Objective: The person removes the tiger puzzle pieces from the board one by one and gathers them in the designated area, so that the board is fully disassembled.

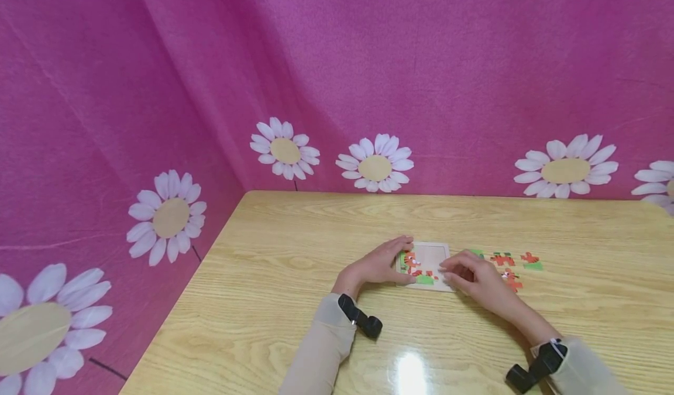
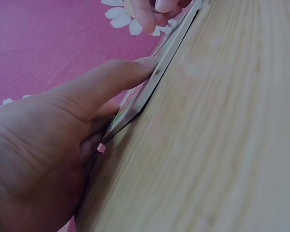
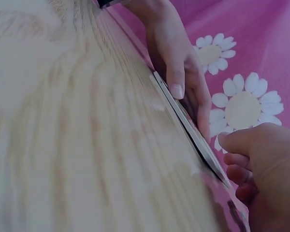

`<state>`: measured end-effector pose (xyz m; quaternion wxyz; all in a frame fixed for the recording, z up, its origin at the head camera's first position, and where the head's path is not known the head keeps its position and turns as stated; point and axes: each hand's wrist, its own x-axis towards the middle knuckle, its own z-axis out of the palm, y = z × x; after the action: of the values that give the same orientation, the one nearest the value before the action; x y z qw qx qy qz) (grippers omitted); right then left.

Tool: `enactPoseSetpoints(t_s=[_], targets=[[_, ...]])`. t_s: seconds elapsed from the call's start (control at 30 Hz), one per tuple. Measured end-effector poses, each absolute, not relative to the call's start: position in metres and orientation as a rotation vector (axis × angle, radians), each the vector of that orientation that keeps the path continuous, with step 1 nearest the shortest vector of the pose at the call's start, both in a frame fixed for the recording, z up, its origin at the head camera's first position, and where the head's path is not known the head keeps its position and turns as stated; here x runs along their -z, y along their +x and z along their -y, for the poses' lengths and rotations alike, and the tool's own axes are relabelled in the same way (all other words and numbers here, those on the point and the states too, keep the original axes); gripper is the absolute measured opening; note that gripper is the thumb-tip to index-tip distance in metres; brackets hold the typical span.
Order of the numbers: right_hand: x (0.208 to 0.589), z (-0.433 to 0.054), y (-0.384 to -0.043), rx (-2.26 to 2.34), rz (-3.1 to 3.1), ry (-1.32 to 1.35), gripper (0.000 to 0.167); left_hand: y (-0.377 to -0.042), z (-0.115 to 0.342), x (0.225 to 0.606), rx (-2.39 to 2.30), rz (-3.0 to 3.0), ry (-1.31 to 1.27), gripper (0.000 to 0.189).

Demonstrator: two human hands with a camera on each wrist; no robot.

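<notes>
A square puzzle tray (image 1: pixel 425 287) with a pale rim lies on the table, with several red and green pieces (image 1: pixel 424 280) along its left and near sides. My left hand (image 1: pixel 380 263) spans the tray's left side, fingers stretched to the far edge. Its thumb (image 2: pixel 130 72) presses the near rim in the left wrist view. At the tray's right edge is my right hand (image 1: pixel 481 281), fingers bent and thumb close to the index fingertip. In the right wrist view its thumb (image 3: pixel 237 141) hangs just beyond the rim; I cannot tell whether a piece is between the fingertips.
Right of my right hand lie loose puzzle pieces: an orange one (image 1: pixel 503 259), an orange and green one (image 1: pixel 532 261), and another orange one (image 1: pixel 512 279) beside the wrist. A green piece (image 1: pixel 477 253) shows behind the hand. A pink flowered cloth (image 1: pixel 453 90) hangs along the table's (image 1: pixel 295 254) far and left edges.
</notes>
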<state>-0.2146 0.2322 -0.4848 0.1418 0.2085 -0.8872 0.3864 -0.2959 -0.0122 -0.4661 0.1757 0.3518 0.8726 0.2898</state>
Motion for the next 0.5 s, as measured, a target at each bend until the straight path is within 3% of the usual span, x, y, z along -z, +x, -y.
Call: enactPoseSetpoints(t_s=[0.27,0.5], targets=[[0.482,-0.217,-0.219,-1.113,2.555,0.712,0.015,-0.298,0.013,0.468,-0.824,-2.466,1.011,0.075],[0.475,-0.212,-0.223,-1.085,2.748,0.624,0.012,-0.297,0.013,0.467,-0.818,-2.479,1.032,0.073]])
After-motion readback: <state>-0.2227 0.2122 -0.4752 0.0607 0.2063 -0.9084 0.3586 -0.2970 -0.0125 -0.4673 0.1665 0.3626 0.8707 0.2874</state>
